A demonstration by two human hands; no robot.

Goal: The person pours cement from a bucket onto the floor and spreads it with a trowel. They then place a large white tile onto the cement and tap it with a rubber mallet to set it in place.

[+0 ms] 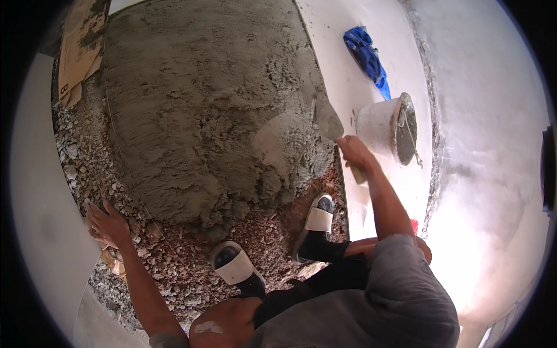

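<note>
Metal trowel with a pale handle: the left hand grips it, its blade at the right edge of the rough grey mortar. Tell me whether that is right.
The hand is wrong: in the head view, the right hand, not the left hand, grips the metal trowel. Its blade is indeed at the right edge of the rough grey mortar.

The person wears a grey short-sleeved shirt, black shorts, dark socks and slip-on sandals with wide cream straps.
</note>
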